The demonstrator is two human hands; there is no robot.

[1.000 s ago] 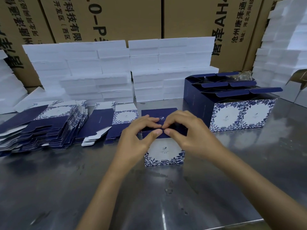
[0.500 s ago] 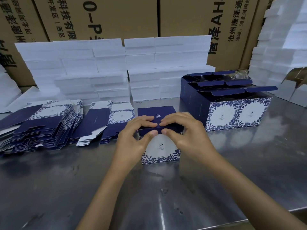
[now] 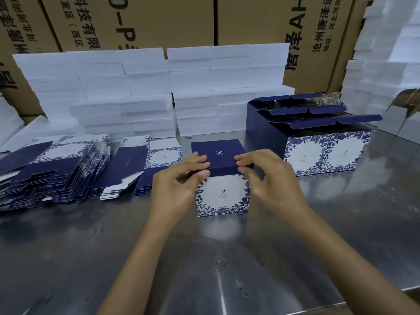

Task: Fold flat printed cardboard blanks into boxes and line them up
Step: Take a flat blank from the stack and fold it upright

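A folded box with a white front, blue leaf border and navy lid stands on the steel table in front of me. My left hand pinches the lid's front left corner. My right hand pinches the front right corner. The lid lies nearly flat over the box. Several finished boxes with raised navy flaps stand in rows at the right. Flat printed blanks lie fanned in piles at the left, with a smaller pile beside the box.
White foam slabs are stacked along the back of the table. More foam towers at the right. Brown shipping cartons form the wall behind. The table's front edge runs at the lower right.
My two hands have slid apart from the middle of the lid's front edge to its two corners. The lid sits lower on the box.
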